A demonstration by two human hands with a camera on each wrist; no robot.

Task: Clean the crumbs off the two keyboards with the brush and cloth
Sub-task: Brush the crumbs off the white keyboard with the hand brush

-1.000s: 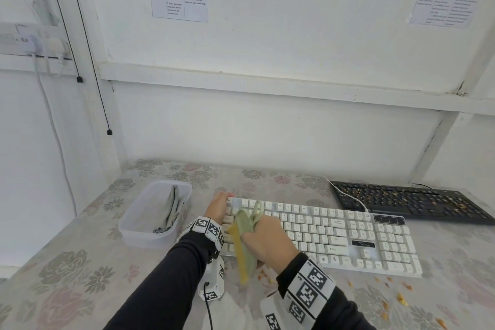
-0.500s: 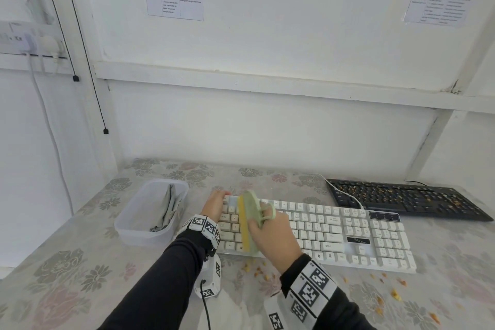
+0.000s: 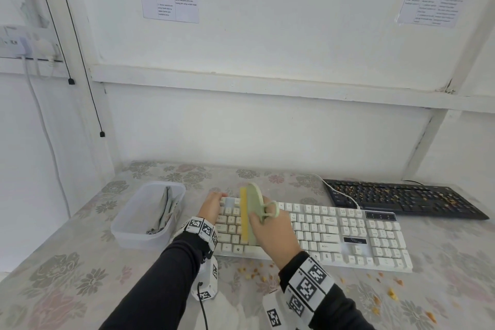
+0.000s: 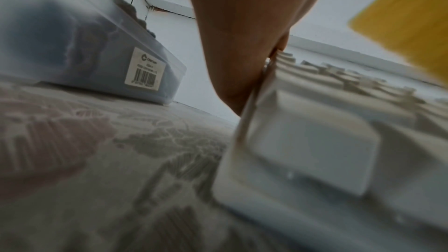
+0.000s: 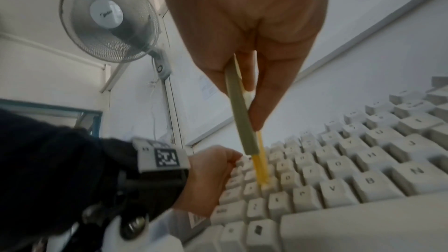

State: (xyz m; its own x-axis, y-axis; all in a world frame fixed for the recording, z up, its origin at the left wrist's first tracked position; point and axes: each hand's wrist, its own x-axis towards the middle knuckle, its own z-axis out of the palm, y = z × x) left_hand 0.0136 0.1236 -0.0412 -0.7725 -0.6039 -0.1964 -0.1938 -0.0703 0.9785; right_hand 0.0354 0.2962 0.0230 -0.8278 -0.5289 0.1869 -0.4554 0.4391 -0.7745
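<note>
The white keyboard [image 3: 321, 233] lies in the middle of the flowered table. My left hand [image 3: 211, 206] holds its left end, fingers curled over the edge keys [image 5: 208, 175]. My right hand [image 3: 273, 233] grips the pale green brush [image 3: 253, 203], whose yellow bristles [image 5: 260, 160] rest on the left-hand keys. The black keyboard [image 3: 401, 195] sits at the back right, strewn with orange crumbs. A grey cloth [image 3: 167, 211] lies in the clear plastic tub [image 3: 128, 222] to the left of the white keyboard.
Loose crumbs [image 3: 254, 273] lie on the tablecloth in front of the white keyboard and further right [image 3: 391, 292]. The white keyboard's cable [image 3: 340, 193] runs across the black keyboard's left end. The white wall stands close behind. A wall fan [image 5: 109, 18] hangs up on the left.
My right hand has carried the brush from the keyboard's front edge up across the left keys towards the far rows. The left hand has stayed on the keyboard's left end.
</note>
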